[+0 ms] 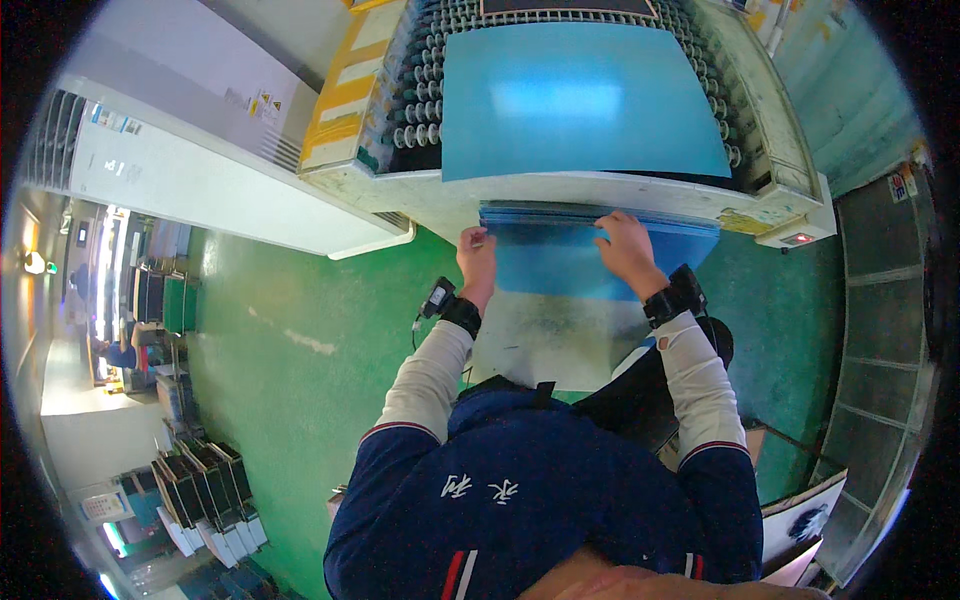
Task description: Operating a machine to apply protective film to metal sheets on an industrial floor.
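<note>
Overhead, a big machine (600,60) carries one blue sheet (585,100) on its rollers. Below its front edge lies a stack of blue sheets (560,262), glossy and flat. Left hand (478,258) and right hand (628,250) each pinch the stack's top edge; best lifted evenly, corners level.

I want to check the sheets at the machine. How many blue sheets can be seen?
2: one blue sheet lies on the machine's rollers; a second blue sheet is held below by both hands. More may be stacked under it.
</note>
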Demonstrator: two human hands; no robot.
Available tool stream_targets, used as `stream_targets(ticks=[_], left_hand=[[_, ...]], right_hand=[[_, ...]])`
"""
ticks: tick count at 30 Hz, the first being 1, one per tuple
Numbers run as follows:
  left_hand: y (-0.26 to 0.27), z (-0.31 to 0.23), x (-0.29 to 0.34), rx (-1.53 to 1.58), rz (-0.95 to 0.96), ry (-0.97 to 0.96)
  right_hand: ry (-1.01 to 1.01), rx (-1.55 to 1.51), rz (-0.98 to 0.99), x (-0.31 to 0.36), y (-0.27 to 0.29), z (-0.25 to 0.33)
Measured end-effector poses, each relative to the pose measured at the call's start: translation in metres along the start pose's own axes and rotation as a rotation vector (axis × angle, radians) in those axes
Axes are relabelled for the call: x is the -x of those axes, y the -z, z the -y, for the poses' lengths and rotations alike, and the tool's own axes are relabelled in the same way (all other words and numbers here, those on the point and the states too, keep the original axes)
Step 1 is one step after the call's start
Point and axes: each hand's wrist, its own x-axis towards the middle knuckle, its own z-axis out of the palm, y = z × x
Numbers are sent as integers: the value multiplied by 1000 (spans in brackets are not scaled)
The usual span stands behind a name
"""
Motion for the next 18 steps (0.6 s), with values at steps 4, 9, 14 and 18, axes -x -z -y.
stream_targets(ticks=[4, 9, 14, 18], left_hand=[[6, -8, 0, -56, 31, 0], [15, -21, 11, -4, 144, 156], [25, -23, 29, 43, 160, 99], [34, -29, 37, -16, 250, 125]], right_hand=[[-7, 6, -3, -3, -2, 0], [32, 6, -59, -2, -6, -4], [54, -34, 61, -1, -4, -3], [56, -16, 74, 3, -3, 1]])
